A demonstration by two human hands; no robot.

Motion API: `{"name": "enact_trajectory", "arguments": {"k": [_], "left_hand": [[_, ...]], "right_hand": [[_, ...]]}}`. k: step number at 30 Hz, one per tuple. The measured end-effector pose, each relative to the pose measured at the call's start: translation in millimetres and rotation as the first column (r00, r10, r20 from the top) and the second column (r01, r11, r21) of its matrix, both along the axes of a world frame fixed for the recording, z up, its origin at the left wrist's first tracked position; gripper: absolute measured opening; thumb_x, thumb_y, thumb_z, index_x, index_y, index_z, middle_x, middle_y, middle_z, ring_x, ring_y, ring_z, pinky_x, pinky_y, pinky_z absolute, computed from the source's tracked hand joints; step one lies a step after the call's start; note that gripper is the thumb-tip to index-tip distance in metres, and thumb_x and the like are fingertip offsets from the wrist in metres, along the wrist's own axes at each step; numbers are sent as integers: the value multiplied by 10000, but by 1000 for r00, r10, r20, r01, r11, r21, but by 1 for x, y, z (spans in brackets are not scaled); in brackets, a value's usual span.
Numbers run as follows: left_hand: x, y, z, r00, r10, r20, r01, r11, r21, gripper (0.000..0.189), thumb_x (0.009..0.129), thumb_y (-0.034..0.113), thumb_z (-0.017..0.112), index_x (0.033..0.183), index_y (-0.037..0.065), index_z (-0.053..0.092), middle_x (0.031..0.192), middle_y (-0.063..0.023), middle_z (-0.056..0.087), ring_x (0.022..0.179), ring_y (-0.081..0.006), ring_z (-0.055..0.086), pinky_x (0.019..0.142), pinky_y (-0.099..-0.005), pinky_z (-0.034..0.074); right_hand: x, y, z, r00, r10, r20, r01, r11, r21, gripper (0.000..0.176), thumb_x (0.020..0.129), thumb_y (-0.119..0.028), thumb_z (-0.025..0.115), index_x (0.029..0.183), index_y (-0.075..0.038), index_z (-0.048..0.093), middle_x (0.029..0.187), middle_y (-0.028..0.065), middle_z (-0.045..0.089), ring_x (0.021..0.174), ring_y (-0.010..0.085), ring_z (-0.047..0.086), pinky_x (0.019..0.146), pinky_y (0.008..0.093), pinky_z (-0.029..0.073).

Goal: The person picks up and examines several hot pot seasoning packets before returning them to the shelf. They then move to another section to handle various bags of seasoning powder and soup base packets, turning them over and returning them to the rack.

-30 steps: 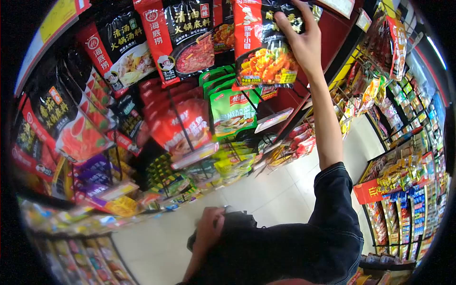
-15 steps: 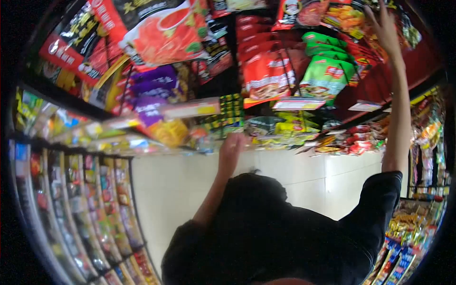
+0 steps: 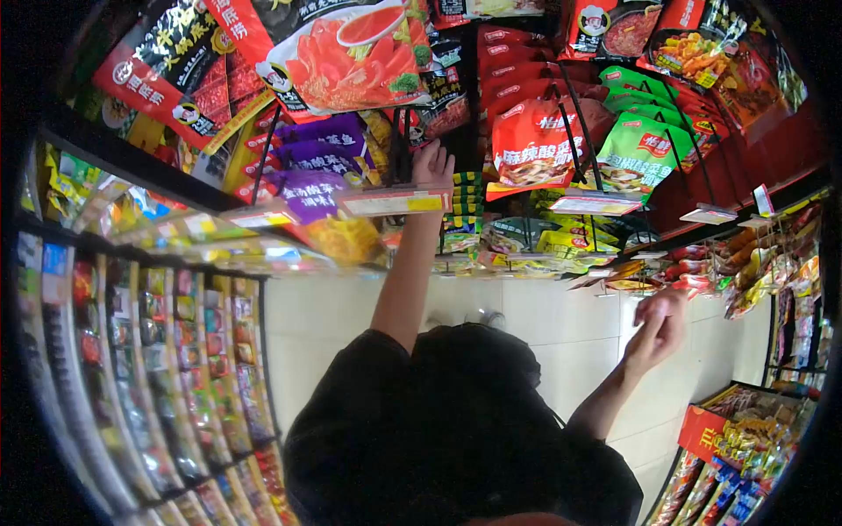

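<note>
My left hand reaches up into a dark gap on the shelf, its fingers apart and nothing seen in them. Purple seasoning packets hang just to its left, and a black packet is above the fingertips. Red packets hang to its right, beside green packets. Lower down at the right, my right hand is held over the floor with its fingers curled in; nothing shows in it. Small red packets hang just above it.
Large hotpot seasoning bags hang at the top. A shelf edge with price tags runs across below the left hand. More stocked shelves stand at the left, and a snack display at the lower right. Pale floor tiles lie below.
My right hand has come down from the upper right packets and curled. My left hand has moved up from below the shelf edge into the gap. The view has shifted slightly.
</note>
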State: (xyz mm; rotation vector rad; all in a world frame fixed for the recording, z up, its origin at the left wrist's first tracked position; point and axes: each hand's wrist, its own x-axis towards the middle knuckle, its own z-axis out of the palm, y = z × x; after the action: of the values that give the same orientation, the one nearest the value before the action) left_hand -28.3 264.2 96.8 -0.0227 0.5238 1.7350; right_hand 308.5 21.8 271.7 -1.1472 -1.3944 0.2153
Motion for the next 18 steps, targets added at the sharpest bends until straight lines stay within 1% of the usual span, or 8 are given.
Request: {"name": "enact_trajectory", "arguments": {"k": [1, 2, 4, 8, 11, 12, 15, 18], "left_hand": [[1, 4, 7, 1000, 20, -14, -20, 999, -35, 459, 927, 101, 734, 1342, 32, 550, 1571, -148, 376, 1526, -289, 283, 1284, -451, 239], [1, 6, 10, 1000, 11, 21, -10, 1000, -24, 414, 930, 106, 733, 1310, 58, 575, 1541, -101, 419, 1527, -276, 280, 1289, -441, 219], [-6, 9, 2, 999, -11, 52, 12, 1000, -21, 404, 940, 121, 738, 1307, 63, 578, 1495, -92, 451, 1511, -277, 309, 1277, -441, 252], [-7, -1, -8, 997, -41, 68, 40, 999, 20, 405, 964, 173, 741, 1313, 53, 574, 1422, -92, 496, 1464, -276, 381, 1250, -448, 329], [-10, -22, -18, 984, -124, -129, 134, 988, 77, 503, 932, 279, 782, 1340, 66, 579, 1347, -90, 606, 1420, -219, 444, 1238, -432, 326], [-14, -32, -38, 973, -112, -200, 150, 971, 187, 464, 946, 315, 765, 1297, 63, 597, 1269, -94, 641, 1341, -196, 524, 1156, -390, 431], [-11, -65, -20, 957, -113, -266, 116, 993, -7, 406, 979, 244, 733, 1301, 56, 573, 1373, -97, 536, 1347, -247, 488, 1209, -460, 417], [-7, -103, -13, 905, -51, -422, 109, 987, 116, 457, 977, 210, 740, 1378, 186, 522, 1398, -45, 546, 1333, -210, 505, 1152, -485, 443]], "right_hand": [[-12, -10, -9, 985, 19, -172, -36, 995, -97, 288, 1060, -151, 489, 815, -10, 549, 825, 87, 507, 617, 122, 450, 528, 243, 362], [-21, -17, -15, 977, 22, -214, -49, 991, -121, 290, 1071, -172, 481, 831, -16, 530, 832, 84, 491, 611, 114, 442, 516, 234, 357], [-32, -27, -23, 964, 21, -265, -72, 980, -183, 303, 1093, -236, 454, 858, -47, 478, 824, 67, 449, 596, 102, 422, 512, 234, 351], [-31, -35, -40, 935, 63, -349, -136, 973, -188, 284, 1085, -249, 430, 863, -76, 468, 797, 43, 405, 607, 103, 431, 530, 241, 330], [-33, -28, -45, 896, -15, -444, -78, 979, -191, 356, 1059, -305, 484, 787, -78, 446, 819, 43, 356, 558, 104, 373, 465, 251, 289], [-30, -26, -48, 918, 26, -396, -92, 985, -148, 370, 1045, -319, 490, 766, -80, 441, 806, 40, 351, 560, 110, 365, 477, 262, 277], [-28, -23, -57, 947, 108, -303, -130, 990, -51, 406, 1000, -344, 508, 703, -81, 419, 759, 34, 340, 567, 127, 342, 508, 292, 245], [-36, -18, -58, 946, 131, -297, -142, 990, -15, 410, 947, -311, 525, 646, -70, 385, 697, 32, 335, 576, 137, 322, 528, 309, 223]]}}
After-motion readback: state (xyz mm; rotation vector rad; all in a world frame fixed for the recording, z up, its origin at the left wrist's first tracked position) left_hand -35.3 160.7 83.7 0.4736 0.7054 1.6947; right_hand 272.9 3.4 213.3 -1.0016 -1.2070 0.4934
